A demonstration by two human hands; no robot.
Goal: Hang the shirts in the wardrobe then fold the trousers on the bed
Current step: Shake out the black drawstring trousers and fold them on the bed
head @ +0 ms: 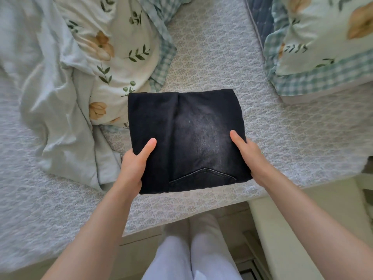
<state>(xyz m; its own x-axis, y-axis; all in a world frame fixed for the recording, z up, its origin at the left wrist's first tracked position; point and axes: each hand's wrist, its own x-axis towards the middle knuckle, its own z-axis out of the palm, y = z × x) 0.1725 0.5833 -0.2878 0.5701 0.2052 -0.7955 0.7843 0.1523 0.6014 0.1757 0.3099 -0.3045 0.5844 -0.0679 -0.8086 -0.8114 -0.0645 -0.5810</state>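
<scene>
Head view: my left hand (134,165) and right hand (249,157) grip opposite sides of the folded black denim trousers (187,136) at the edge of the pale quilted bed (218,49). Folding seems done; next I'd lay them flat, then release.

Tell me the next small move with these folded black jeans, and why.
Probably lower the folded black denim trousers flat onto the white quilted bed cover and let go: the left hand and right hand grip its sides, thumbs on top, and it looks fully folded.
</scene>
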